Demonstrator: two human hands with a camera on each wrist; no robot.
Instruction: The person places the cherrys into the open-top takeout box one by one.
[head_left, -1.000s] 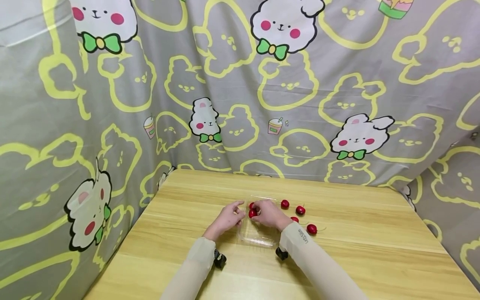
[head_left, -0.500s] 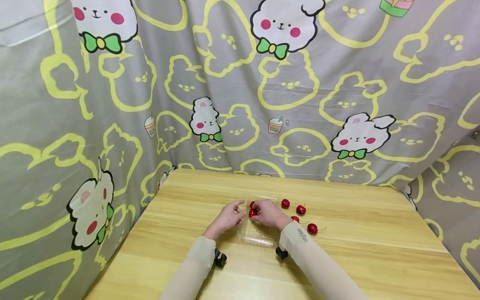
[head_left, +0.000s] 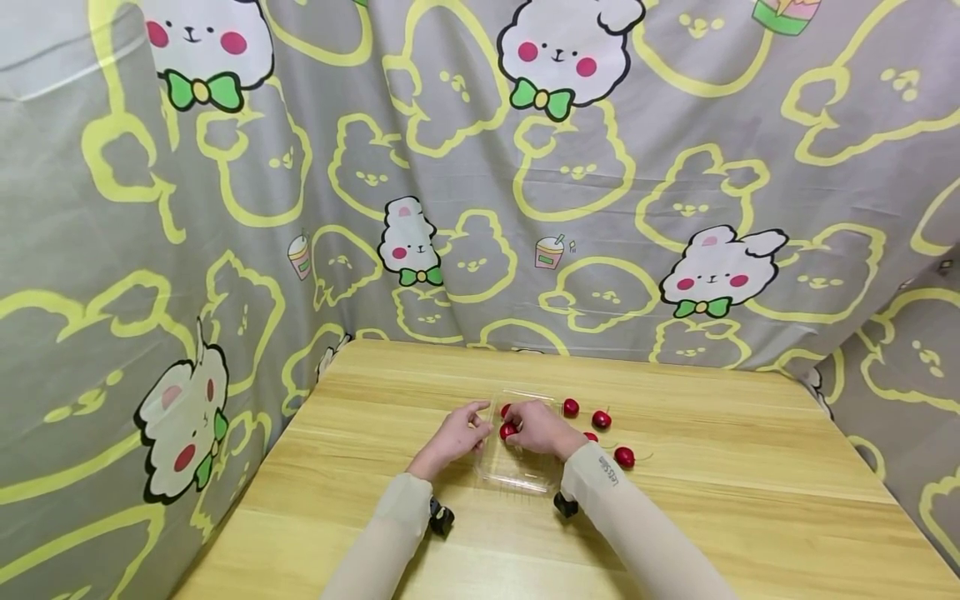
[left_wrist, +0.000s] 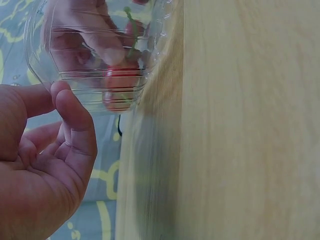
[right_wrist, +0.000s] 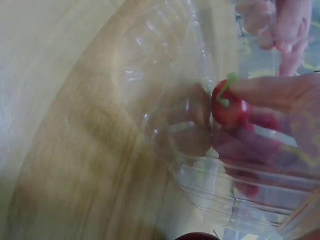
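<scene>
A clear plastic box (head_left: 517,482) stands on the table between the two hands. At its left rim my left hand (head_left: 456,433) pinches the edge between thumb and index finger, the meeting fingertips (left_wrist: 61,90) showing in the left wrist view. My right hand (head_left: 542,428) reaches into the box and holds a red cherry (head_left: 508,432) low, close over the floor. A green stem curls beside the thumb on this cherry (right_wrist: 231,109) in the right wrist view. Another cherry (head_left: 506,410) lies behind it inside the box, partly hidden by the right fingers.
To the right of the box, several loose cherries lie on the wooden table (head_left: 720,483); the nearest red cherry (head_left: 624,457) has a long stem. Farther back are a cherry (head_left: 571,407) and another cherry (head_left: 602,419). A patterned grey curtain (head_left: 480,183) hangs behind the table.
The right hand and its cherry have shifted very slightly right and toward the person within the box. The left hand stays at the rim.
</scene>
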